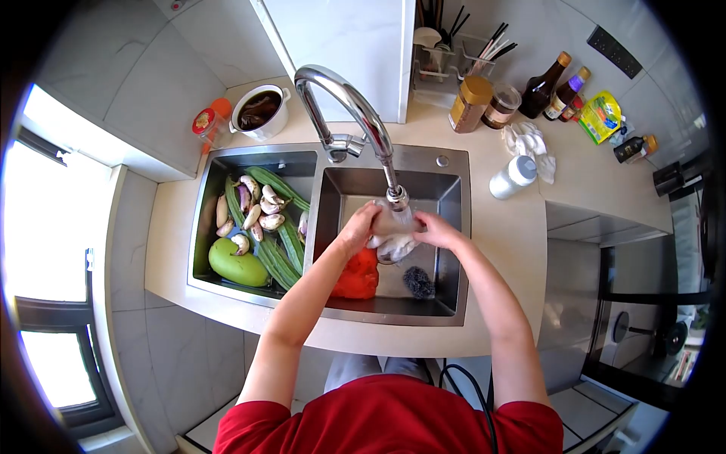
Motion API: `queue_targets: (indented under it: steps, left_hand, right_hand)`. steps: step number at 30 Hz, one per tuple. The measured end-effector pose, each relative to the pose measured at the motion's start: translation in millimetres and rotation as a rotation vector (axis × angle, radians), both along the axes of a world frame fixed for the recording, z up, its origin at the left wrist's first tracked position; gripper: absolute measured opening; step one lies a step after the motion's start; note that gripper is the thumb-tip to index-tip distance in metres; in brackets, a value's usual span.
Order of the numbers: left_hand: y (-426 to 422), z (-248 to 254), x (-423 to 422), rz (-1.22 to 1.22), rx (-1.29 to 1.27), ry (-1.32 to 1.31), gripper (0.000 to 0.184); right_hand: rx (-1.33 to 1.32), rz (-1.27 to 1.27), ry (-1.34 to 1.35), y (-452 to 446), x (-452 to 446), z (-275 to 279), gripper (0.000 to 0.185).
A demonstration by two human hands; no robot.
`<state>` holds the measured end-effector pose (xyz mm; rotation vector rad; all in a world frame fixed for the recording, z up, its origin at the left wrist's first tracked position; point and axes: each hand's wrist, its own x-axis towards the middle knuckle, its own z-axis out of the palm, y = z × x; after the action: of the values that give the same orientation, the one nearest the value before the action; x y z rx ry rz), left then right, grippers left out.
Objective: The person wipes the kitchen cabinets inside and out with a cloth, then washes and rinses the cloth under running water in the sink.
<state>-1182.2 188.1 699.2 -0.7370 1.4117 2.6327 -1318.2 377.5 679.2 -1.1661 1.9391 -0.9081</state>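
Note:
Under the running faucet [397, 198], a wet white cloth [395, 246] hangs between my two hands in the right sink basin [446, 303]. My left hand [361, 225] is closed on its left side, and my right hand [439, 228] grips the right side. Water falls onto the cloth and blurs its upper part. Below my left hand lies a bright red-orange cloth or bag [357, 274]; its exact kind is unclear. A dark scouring pad [418, 282] rests on the basin floor, lower right of the white cloth.
The left basin holds several ridged green gourds [278, 261], small pale-purple eggplants [271, 221] and a round green gourd [237, 263]. Behind it stands a white pot [261, 125] with dark liquid. A white bottle [513, 178], white gloves [529, 147] and sauce bottles [543, 87] occupy the right counter.

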Motion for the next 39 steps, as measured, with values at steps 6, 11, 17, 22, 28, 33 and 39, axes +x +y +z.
queue_targets:
  steps: [6, 11, 17, 22, 28, 33, 39]
  left_hand:
    - [-12, 22, 14, -0.634, -1.161, -0.026, 0.033]
    - [-18, 26, 14, -0.522, -0.610, -0.053, 0.030]
    - [-20, -36, 4, -0.210, 0.022, -0.085, 0.039]
    - [-9, -39, -3, -0.286, -0.170, -0.135, 0.045]
    - [-8, -26, -2, -0.488, -0.235, -0.082, 0.043]
    - [-21, -40, 0, -0.363, 0.164, -0.088, 0.041]
    - [17, -31, -13, 0.042, 0.379, -0.137, 0.031]
  right_hand:
    - [0.116, -0.081, -0.291, -9, 8, 18, 0.034]
    - [0.257, 0.170, -0.034, 1, 1, 33, 0.027]
    - [-0.147, -0.421, -0.907, 10, 1, 37, 0.027]
    - [-0.023, -0.344, -0.691, 11, -7, 44, 0.029]
    - [0.054, -0.266, -0.416, 1, -8, 35, 0.031]
    - [-0.074, -0.276, -0.970, -9, -2, 26, 0.030]
    - [-0.215, -0.330, -0.209, -24, 31, -42, 0.036]
